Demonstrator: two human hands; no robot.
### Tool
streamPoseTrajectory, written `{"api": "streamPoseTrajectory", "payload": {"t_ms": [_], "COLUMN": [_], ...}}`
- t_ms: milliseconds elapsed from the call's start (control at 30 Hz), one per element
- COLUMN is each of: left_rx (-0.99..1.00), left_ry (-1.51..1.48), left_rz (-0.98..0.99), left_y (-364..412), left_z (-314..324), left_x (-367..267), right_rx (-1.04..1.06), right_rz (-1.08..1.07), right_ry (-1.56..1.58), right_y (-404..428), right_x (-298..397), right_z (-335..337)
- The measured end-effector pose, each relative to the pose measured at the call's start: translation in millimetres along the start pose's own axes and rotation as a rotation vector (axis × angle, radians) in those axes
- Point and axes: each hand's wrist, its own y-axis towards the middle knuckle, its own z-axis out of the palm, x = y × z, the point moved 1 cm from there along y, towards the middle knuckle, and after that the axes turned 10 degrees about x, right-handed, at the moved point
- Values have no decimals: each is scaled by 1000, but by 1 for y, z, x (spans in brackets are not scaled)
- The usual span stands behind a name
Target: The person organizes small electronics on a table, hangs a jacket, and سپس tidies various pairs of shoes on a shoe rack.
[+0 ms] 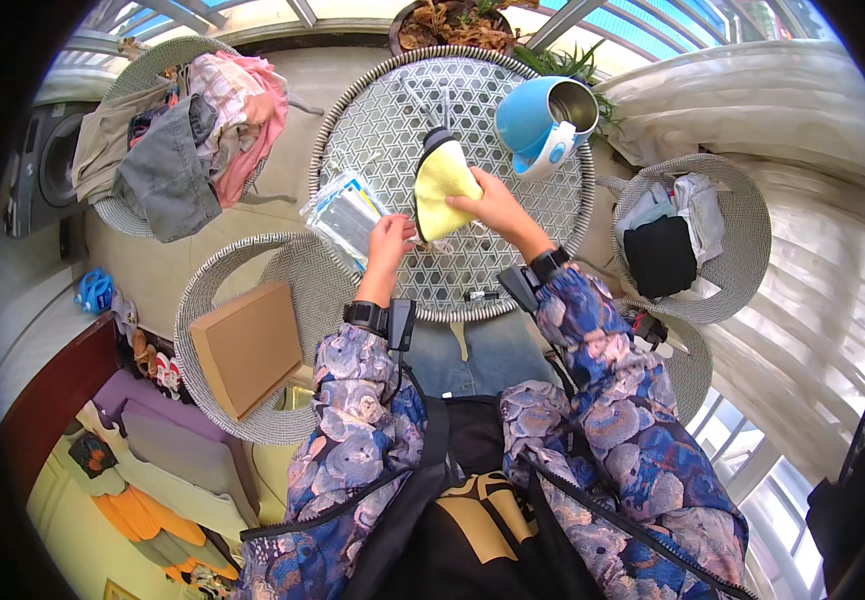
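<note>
My right hand [498,208] grips a yellow cloth [444,195] with a dark edging by its right side, thumb lying on top. The cloth is folded or bunched, and a grey part shows at its far end. My left hand [390,246] is at the cloth's lower left edge; whether its fingertips touch it I cannot tell. Just left of that hand lies a clear plastic packet [346,217] with a grey item and blue and yellow printing. Both are over a round patterned table [372,112] with a woven rim.
A blue electric kettle [526,120] with a white handle stands at the table's right. A small black object [481,296] lies by the near rim. Woven chairs hold a cardboard box [249,349], piled clothes [170,165] and folded clothes [661,255]. A potted plant [451,30] stands behind.
</note>
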Motion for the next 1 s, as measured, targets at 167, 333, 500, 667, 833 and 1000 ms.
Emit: {"api": "streamPoseTrajectory", "payload": {"t_ms": [167, 333, 500, 667, 833, 1000], "left_rx": [341, 450, 490, 176, -82, -259], "left_ry": [-45, -688, -614, -211, 37, 141], "left_rz": [340, 55, 89, 240, 335, 497], "left_y": [-21, -23, -27, -29, -1, 19], "left_z": [37, 43, 33, 27, 7, -11], "left_x": [-33, -36, -17, -15, 0, -56], "right_rx": [71, -62, -83, -194, -260, -311], "right_rz": [-160, -83, 14, 96, 214, -52], "right_ry": [473, -65, -67, -173, -361, -274], "right_y": [-33, -40, -40, -33, -17, 40], "right_x": [26, -1, -40, -51, -27, 18], "right_z": [-10, -7, 4, 23, 41, 42]}}
